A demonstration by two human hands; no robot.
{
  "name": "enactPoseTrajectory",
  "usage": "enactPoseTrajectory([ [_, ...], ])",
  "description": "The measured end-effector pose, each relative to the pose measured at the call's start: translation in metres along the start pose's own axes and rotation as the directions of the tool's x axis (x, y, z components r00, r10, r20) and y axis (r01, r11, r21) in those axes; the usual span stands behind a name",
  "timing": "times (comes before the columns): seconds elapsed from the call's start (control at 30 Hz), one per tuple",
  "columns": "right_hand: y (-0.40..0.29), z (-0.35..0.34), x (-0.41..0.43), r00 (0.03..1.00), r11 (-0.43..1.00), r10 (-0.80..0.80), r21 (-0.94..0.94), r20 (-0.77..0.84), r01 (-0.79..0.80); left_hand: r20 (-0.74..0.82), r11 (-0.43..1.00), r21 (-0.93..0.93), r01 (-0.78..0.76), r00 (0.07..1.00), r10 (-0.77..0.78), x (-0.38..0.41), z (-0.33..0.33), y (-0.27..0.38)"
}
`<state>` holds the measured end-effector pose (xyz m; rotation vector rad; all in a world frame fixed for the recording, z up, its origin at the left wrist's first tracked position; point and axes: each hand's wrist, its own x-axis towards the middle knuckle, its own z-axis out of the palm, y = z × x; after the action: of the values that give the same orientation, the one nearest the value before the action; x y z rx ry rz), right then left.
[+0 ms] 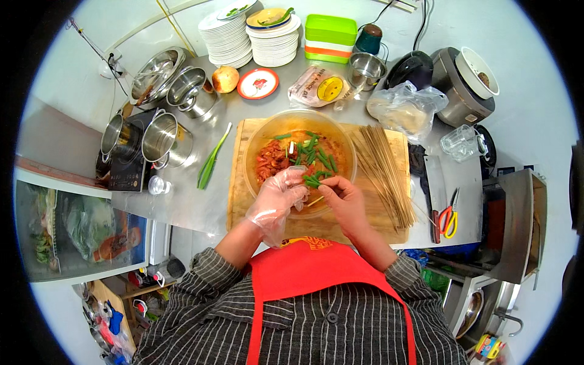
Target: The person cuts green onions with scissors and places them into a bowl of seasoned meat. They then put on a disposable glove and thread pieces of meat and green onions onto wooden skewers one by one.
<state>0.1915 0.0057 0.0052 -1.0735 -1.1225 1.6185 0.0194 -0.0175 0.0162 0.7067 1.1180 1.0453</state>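
Observation:
A clear round plastic tub point(250, 150) holds red marinated meat chunks point(271, 160) and cut scallion pieces point(325, 159). Over its near side, my left hand point(280, 194), in a thin clear plastic glove, has its fingers curled at the left end of a small bunch of scallion pieces point(312, 181). My bare right hand point(346, 200) pinches that bunch between thumb and forefinger from the right. Something red shows among the green. A short pale stick point(315, 200) is visible below the fingertips; whether either hand holds it is unclear. What lies inside my left fingers is hidden.
The tub stands on a wooden cutting board point(237, 200), bamboo skewers point(385, 175) fanned at its right. Beyond them lie a cleaver point(434, 182) and scissors point(449, 219). Left are a whole scallion point(212, 159) and steel pots point(166, 139); plate stacks point(273, 45) stand behind.

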Motion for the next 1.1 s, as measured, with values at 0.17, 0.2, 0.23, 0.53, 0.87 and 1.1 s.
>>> enactPoseTrajectory([
  [0.17, 0.009, -0.010, 0.003, 1.000, 0.997, -0.008, -0.075, 0.001, 0.008, 0.010, 0.995, -0.090, 0.044, 0.999, -0.043, -0.006, 0.015, 0.008],
  [0.2, 0.008, -0.009, 0.002, 1.000, 0.997, -0.016, -0.077, 0.002, 0.016, -0.008, 0.990, -0.126, 0.056, 0.998, -0.057, -0.007, 0.016, 0.008],
  [0.23, 0.005, -0.007, 0.001, 1.000, 0.997, -0.024, -0.080, 0.004, 0.024, 0.006, 0.989, -0.139, 0.047, 0.999, -0.047, -0.007, 0.015, 0.006],
  [0.53, 0.010, -0.007, 0.000, 0.996, 0.990, -0.090, -0.106, 0.008, 0.091, 0.151, 0.967, -0.235, 0.093, 0.987, -0.058, 0.003, 0.004, -0.006],
  [0.87, 0.012, -0.009, 0.000, 0.994, 0.990, -0.104, -0.100, -0.021, 0.101, 0.064, 0.998, -0.035, -0.042, 0.997, 0.045, -0.001, 0.015, 0.002],
  [1.1, 0.012, -0.010, 0.001, 0.993, 0.991, -0.101, -0.092, -0.060, 0.095, 0.068, 0.998, 0.038, -0.057, 0.996, 0.055, 0.004, 0.026, -0.008],
])
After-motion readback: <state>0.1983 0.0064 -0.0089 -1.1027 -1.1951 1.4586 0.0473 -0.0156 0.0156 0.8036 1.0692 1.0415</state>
